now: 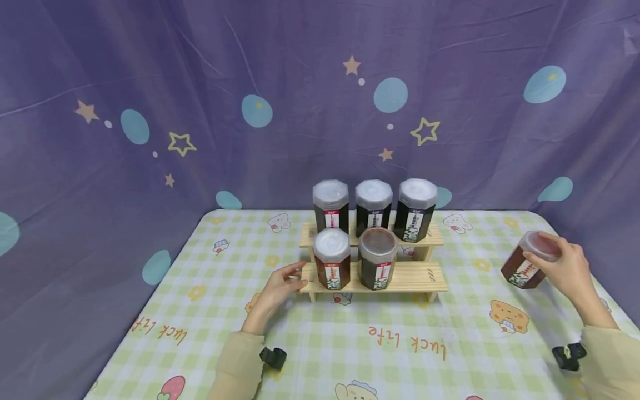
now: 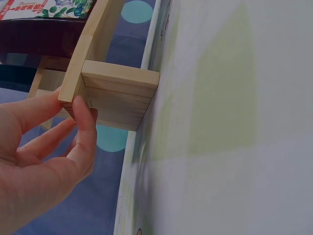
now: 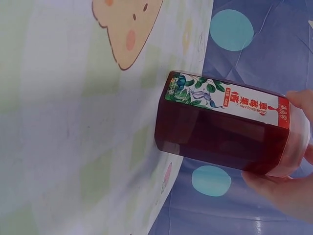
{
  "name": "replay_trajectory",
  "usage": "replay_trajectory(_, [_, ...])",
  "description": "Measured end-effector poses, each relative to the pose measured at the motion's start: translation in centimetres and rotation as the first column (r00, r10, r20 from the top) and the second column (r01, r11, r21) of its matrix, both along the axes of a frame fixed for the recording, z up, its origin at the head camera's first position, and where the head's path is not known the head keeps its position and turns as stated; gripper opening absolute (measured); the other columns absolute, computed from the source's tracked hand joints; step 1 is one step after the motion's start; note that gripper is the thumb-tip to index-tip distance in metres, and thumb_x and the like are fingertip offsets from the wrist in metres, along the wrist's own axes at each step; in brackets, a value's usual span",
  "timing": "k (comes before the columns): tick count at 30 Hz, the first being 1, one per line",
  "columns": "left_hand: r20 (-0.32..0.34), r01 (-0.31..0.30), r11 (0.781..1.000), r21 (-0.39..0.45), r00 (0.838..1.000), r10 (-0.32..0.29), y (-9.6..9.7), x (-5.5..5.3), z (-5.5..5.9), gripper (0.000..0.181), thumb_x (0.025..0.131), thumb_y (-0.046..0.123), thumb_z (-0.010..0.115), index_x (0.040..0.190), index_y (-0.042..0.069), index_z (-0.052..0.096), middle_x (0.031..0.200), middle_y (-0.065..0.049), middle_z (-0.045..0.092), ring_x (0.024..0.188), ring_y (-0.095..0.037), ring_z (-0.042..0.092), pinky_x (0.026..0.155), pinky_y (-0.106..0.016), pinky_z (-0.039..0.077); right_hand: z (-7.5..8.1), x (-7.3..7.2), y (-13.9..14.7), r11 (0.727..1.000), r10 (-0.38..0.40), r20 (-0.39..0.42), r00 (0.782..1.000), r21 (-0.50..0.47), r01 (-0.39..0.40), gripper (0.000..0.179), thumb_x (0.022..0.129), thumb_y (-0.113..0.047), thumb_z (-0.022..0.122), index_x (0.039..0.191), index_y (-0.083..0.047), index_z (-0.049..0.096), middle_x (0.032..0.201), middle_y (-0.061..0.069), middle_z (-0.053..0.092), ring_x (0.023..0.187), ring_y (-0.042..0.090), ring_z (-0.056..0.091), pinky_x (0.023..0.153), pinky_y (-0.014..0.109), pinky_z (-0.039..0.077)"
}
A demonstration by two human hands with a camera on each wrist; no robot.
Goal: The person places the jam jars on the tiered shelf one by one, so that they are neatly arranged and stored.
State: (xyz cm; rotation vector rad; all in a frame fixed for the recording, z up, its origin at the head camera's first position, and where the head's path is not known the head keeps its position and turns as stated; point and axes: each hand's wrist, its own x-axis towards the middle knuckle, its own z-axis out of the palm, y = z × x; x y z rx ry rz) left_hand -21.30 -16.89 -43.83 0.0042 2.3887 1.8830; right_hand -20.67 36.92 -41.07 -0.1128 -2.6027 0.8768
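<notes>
My left hand point(image 1: 275, 289) pinches the left end of the lower step of a wooden display rack point(image 1: 415, 276); thumb and fingers meet at its corner in the left wrist view. Far to the right, my right hand point(image 1: 569, 269) grips a jam jar point(image 1: 518, 265) around its frosted lid. This jar has dark red contents and a red-and-white label point(image 3: 249, 104). Its base is at the tablecloth, though whether it fully touches I cannot tell. Two similar jars, a red one point(image 1: 332, 265) and a brown-lidded one point(image 1: 376, 266), stand on the lower step.
On the upper step stand three dark jars: left point(image 1: 330, 205), middle point(image 1: 373, 208) and right point(image 1: 415, 214). A checked tablecloth point(image 1: 350, 344) covers the table. Behind and beside it hangs a purple curtain point(image 1: 310, 83) with stars and blue ovals.
</notes>
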Motion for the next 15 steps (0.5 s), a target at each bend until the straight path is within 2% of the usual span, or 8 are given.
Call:
replay_trajectory(5, [-0.004,0.003,1.0,-0.005,1.0,-0.003,-0.02,0.04,0.02,0.047,0.077,-0.004,0.061,0.122,-0.001,0.051,0.095,-0.014,0.054,0.065,-0.011,0.054,0.06,-0.025,0.05,0.13,0.02,-0.02,0.999,-0.038,-0.025,0.999,-0.003,0.038,0.057,0.078,-0.023,0.065,0.122,0.006,0.045,0.102,0.034,0.043,0.094,0.045,0.036,0.063,0.044,0.027])
replay_trajectory(15, [-0.007,0.007,1.0,-0.01,1.0,-0.007,-0.12,0.0,-0.02,0.047,0.077,-0.003,0.061,0.123,-0.001,0.051,0.097,-0.015,0.053,0.066,-0.012,0.054,0.061,-0.029,0.051,-0.02,0.04,-0.64,0.995,-0.1,-0.069,0.993,-0.025,0.099,0.056,0.074,-0.02,0.068,0.12,0.005,0.049,0.102,0.034,0.045,0.095,0.043,0.037,0.065,0.047,0.027])
